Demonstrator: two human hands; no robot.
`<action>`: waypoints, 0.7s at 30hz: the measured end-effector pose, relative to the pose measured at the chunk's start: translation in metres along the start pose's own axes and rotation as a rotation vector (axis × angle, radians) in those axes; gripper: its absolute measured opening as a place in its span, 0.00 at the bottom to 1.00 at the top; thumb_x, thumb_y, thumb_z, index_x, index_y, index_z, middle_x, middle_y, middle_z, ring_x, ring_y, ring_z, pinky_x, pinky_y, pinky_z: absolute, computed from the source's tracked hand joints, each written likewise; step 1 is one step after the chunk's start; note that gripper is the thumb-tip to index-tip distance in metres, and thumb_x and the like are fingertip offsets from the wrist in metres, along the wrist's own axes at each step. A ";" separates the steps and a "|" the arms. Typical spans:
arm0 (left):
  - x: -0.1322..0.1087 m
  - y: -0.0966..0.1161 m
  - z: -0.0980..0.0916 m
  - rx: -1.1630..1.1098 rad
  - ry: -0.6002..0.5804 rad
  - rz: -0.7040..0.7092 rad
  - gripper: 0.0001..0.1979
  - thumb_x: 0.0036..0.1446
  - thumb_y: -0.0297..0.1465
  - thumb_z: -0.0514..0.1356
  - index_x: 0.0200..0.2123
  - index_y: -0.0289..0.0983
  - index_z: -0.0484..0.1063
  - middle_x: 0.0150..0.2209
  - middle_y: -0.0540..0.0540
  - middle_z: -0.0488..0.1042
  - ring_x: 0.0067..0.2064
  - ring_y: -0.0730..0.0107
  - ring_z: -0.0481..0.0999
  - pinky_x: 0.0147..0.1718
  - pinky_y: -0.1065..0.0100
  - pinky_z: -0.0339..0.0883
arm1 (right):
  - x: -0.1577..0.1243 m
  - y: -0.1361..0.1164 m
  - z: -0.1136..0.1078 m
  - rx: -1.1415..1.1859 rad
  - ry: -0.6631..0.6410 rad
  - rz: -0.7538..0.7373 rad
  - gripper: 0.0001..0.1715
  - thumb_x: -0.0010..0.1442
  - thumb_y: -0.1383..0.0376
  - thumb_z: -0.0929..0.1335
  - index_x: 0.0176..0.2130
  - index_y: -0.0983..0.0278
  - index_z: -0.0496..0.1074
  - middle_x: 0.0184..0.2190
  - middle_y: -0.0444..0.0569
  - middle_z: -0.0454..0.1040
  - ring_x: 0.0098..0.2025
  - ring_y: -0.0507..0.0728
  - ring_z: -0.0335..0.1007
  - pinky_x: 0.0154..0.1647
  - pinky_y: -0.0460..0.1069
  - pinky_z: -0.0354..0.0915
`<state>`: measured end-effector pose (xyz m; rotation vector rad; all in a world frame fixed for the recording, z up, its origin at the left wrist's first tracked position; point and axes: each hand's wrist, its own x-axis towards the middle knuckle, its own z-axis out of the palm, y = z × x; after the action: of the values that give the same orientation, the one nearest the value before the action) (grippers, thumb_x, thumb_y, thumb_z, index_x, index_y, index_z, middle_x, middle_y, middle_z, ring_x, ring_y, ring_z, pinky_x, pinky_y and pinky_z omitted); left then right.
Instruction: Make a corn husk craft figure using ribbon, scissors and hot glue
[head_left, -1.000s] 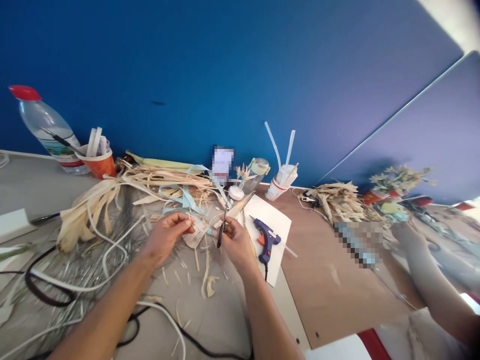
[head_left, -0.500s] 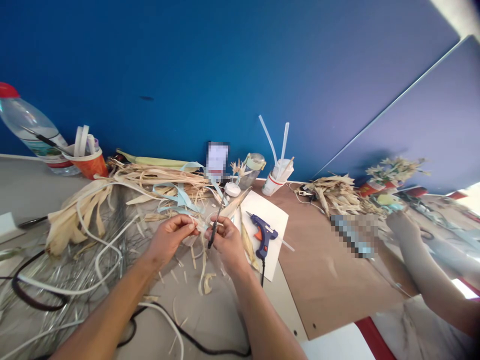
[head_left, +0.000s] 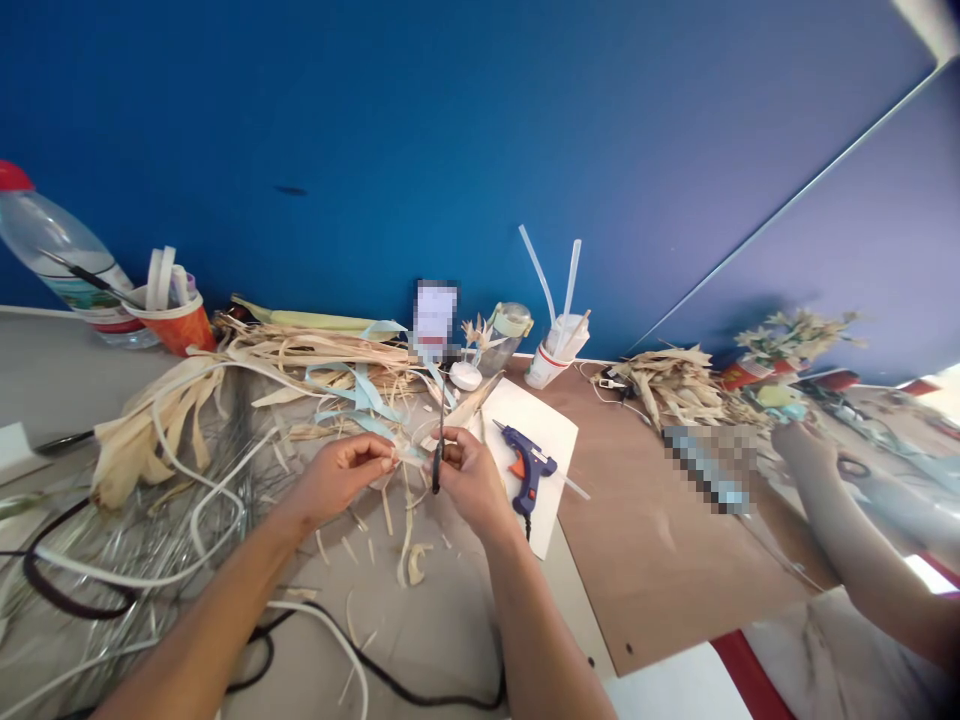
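Observation:
My left hand (head_left: 352, 475) pinches one end of a thin pale strip (head_left: 409, 459), whose material I cannot make out. The strip spans the small gap to my right hand (head_left: 471, 482), and its far end is hidden at those fingers. Also in my right hand is a pair of dark-handled scissors (head_left: 437, 468), blades pointing up and away from me. Cut scraps of dried corn husk (head_left: 417, 565) lie on the table below. Light-blue ribbon (head_left: 367, 394) and a heap of dried husks (head_left: 322, 350) are just beyond my hands.
A blue glue gun (head_left: 531, 465) rests on a white board (head_left: 551, 415) at right. Behind stand a phone (head_left: 435, 318), a lidded jar (head_left: 507, 340) and a cup of glue sticks (head_left: 551, 365). Cables and clear wrapping (head_left: 157, 540) cover the left. Another person's arm (head_left: 832, 510) reaches in at far right.
My right hand has shifted slightly right, and the scissors in it have turned more upright. My hands are a little farther apart, with the strip stretched between them.

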<state>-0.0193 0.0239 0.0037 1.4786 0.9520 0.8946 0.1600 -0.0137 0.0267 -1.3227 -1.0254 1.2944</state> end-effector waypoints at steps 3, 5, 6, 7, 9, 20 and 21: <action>-0.001 0.000 0.002 0.007 -0.068 -0.033 0.09 0.49 0.37 0.62 0.26 0.37 0.75 0.30 0.47 0.76 0.35 0.66 0.73 0.37 0.67 0.65 | 0.002 0.001 -0.001 0.049 0.071 -0.039 0.20 0.44 0.68 0.68 0.40 0.63 0.66 0.22 0.38 0.69 0.24 0.50 0.64 0.24 0.44 0.58; -0.002 0.000 0.003 -0.009 -0.122 -0.070 0.09 0.49 0.37 0.63 0.27 0.37 0.76 0.31 0.46 0.77 0.36 0.64 0.74 0.39 0.65 0.66 | 0.003 0.002 -0.002 0.079 0.109 -0.054 0.21 0.44 0.67 0.68 0.41 0.63 0.66 0.22 0.38 0.69 0.25 0.50 0.65 0.24 0.44 0.58; -0.003 0.001 0.003 -0.024 -0.141 -0.087 0.09 0.48 0.37 0.63 0.27 0.37 0.76 0.31 0.46 0.77 0.37 0.63 0.75 0.40 0.65 0.66 | 0.004 0.002 -0.002 0.086 0.118 -0.059 0.21 0.44 0.67 0.68 0.41 0.63 0.66 0.23 0.39 0.70 0.25 0.51 0.66 0.24 0.44 0.58; -0.003 0.001 0.003 -0.043 -0.148 -0.101 0.09 0.48 0.37 0.64 0.27 0.37 0.76 0.32 0.45 0.78 0.37 0.62 0.75 0.40 0.64 0.66 | 0.004 0.002 -0.003 0.090 0.122 -0.062 0.21 0.44 0.67 0.68 0.41 0.63 0.66 0.23 0.39 0.70 0.25 0.51 0.66 0.24 0.44 0.58; -0.003 0.000 0.003 -0.077 -0.120 -0.114 0.09 0.47 0.38 0.64 0.27 0.37 0.77 0.32 0.44 0.78 0.36 0.62 0.76 0.39 0.64 0.67 | 0.005 0.002 -0.005 0.108 0.127 -0.064 0.21 0.44 0.68 0.68 0.41 0.63 0.66 0.23 0.39 0.70 0.25 0.50 0.65 0.24 0.43 0.58; 0.000 0.001 0.007 -0.096 0.182 -0.057 0.10 0.47 0.38 0.65 0.28 0.37 0.77 0.29 0.44 0.79 0.34 0.64 0.76 0.37 0.65 0.67 | 0.002 0.002 0.014 0.339 0.180 -0.118 0.26 0.42 0.67 0.72 0.42 0.62 0.64 0.28 0.40 0.70 0.28 0.49 0.66 0.27 0.43 0.61; 0.000 0.001 0.009 -0.100 0.157 -0.047 0.10 0.46 0.38 0.65 0.27 0.37 0.77 0.30 0.44 0.78 0.33 0.64 0.76 0.37 0.65 0.67 | 0.001 0.003 0.016 0.349 0.194 -0.130 0.25 0.42 0.68 0.72 0.42 0.62 0.64 0.28 0.40 0.70 0.28 0.49 0.66 0.28 0.43 0.62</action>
<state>-0.0112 0.0200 0.0042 1.3111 1.0379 1.0206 0.1439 -0.0114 0.0245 -1.0726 -0.7008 1.1598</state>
